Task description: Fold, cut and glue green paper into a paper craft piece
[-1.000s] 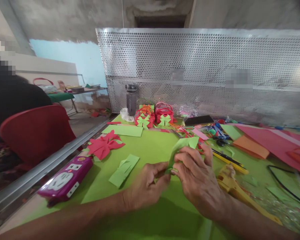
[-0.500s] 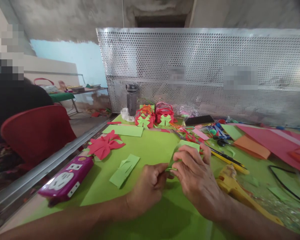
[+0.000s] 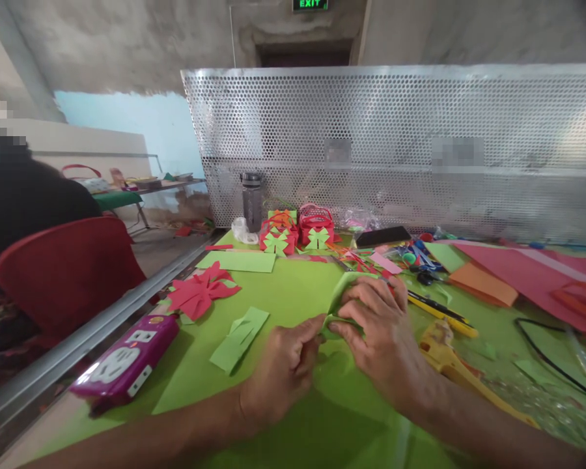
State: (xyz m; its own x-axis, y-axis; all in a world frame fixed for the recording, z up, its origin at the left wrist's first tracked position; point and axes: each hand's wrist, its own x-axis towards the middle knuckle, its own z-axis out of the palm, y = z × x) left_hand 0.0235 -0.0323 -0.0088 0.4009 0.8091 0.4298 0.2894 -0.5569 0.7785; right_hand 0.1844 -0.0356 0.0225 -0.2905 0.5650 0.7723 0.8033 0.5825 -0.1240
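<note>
Both hands meet over a table covered in green paper [image 3: 293,293]. My left hand [image 3: 286,365] is closed, its thumb and forefinger pinching the near-left edge of a light green piece of paper [image 3: 344,284]. My right hand [image 3: 378,332] is wrapped round the same paper, which curls up between fingers and thumb; part of it is hidden by the fingers. Left of my hands lie folded light green paper strips [image 3: 239,340] and a red paper flower shape [image 3: 204,291]. A yellow hot glue gun [image 3: 444,348] lies beside my right wrist.
A purple power strip [image 3: 127,358] sits at the left edge. Two small red paper baskets with green bows [image 3: 316,228] and a bottle [image 3: 252,202] stand at the back. On the right are a yellow cutter [image 3: 444,316], coloured sheets [image 3: 527,273] and a black cable [image 3: 542,339]. A person sits on a red chair [image 3: 73,280].
The paper between my hands has bent into a more open curl, with its top edge now showing above my right fingers. The view has tilted slightly upward.
</note>
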